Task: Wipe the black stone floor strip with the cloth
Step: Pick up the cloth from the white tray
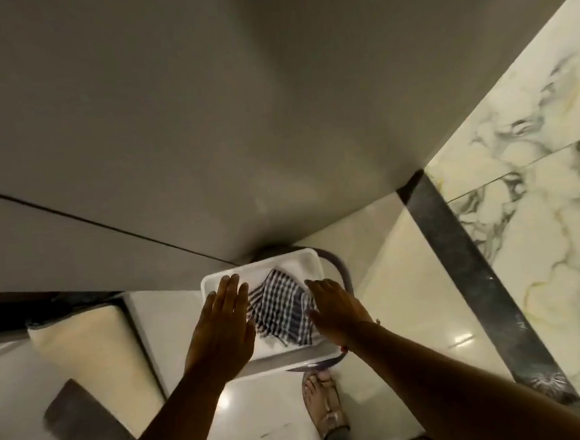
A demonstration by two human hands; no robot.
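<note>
A dark blue and white checked cloth (281, 309) lies crumpled in a white rectangular tray (295, 260) on a round purple-rimmed stool. My left hand (224, 324) hovers flat, fingers apart, over the tray's left side. My right hand (336, 307) is spread over the cloth's right edge, fingers apart, perhaps touching it. The black stone floor strip (471, 276) runs diagonally on the right, from the wall corner toward the lower right, between cream tile and veined marble.
A plain grey wall fills the upper view. My sandalled foot (324, 406) stands just below the stool. A grey mat (87, 430) lies at lower left beside a dark-framed step (94, 340). Glossy cream floor tile surrounds the stool.
</note>
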